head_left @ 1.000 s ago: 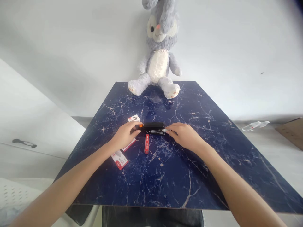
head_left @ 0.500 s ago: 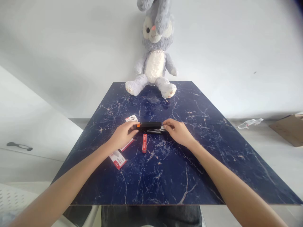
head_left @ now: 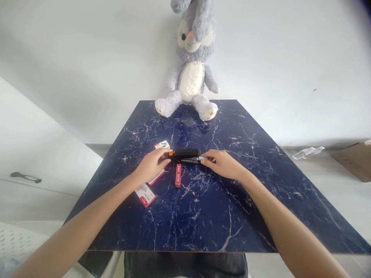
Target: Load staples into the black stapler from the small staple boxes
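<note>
A black stapler [head_left: 185, 155] with an orange rear end lies across the middle of the dark blue marble table [head_left: 203, 216]. My left hand [head_left: 151, 166] grips its orange left end, fingers curled. My right hand [head_left: 222, 163] pinches a thin silvery strip [head_left: 203, 158] that sticks out of the stapler's right end. A red staple box [head_left: 177, 175] lies just in front of the stapler. Two more red-and-white boxes [head_left: 146, 194] lie near my left wrist, and another [head_left: 162, 145] sits behind my left hand.
A grey and white plush rabbit [head_left: 191, 73] sits at the table's far edge against the white wall. To the right, beyond the table, are a small clear bottle [head_left: 307, 153] and a cardboard box [head_left: 354, 159]. A white cabinet with a handle [head_left: 25, 177] stands at the left.
My right hand moved in against the stapler's right end and has drawn slightly back, so the silvery strip shows again. My left hand has stayed on the orange end.
</note>
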Motion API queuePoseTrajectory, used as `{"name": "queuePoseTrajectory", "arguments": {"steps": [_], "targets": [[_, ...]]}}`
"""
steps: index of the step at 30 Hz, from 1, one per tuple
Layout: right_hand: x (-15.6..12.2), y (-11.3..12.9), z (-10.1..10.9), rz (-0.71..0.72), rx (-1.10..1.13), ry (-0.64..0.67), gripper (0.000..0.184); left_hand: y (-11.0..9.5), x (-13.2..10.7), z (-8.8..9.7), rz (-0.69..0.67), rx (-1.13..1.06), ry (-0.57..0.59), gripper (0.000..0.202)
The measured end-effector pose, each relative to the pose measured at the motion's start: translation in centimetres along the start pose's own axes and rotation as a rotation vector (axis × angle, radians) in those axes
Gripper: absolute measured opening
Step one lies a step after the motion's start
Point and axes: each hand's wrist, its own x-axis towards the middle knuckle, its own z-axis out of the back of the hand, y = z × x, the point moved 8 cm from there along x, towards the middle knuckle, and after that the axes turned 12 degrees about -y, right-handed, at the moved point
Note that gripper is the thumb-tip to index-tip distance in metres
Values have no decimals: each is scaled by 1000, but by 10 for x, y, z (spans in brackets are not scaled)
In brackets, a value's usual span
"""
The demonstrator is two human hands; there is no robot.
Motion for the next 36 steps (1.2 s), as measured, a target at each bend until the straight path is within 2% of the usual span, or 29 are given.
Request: {"name": "queuePoseTrajectory", "arguments": {"steps": [7, 10, 15, 20, 36], "targets": [[2, -10, -5, -118, 83, 45, 35, 2, 0, -1, 6, -5, 8, 33], [5, -15, -4, -157, 85, -6, 38, 3, 0, -2, 4, -13, 6, 34], [7, -10, 3, -43, 88, -115, 32, 4, 0, -2, -3, -12, -5, 33], [3, 0, 5, 63, 93, -93, 31, 2, 0, -1, -3, -7, 9, 33], [-1, 7, -1, 74, -82, -50, 30, -1, 0, 0, -3, -7, 15, 33]]}}
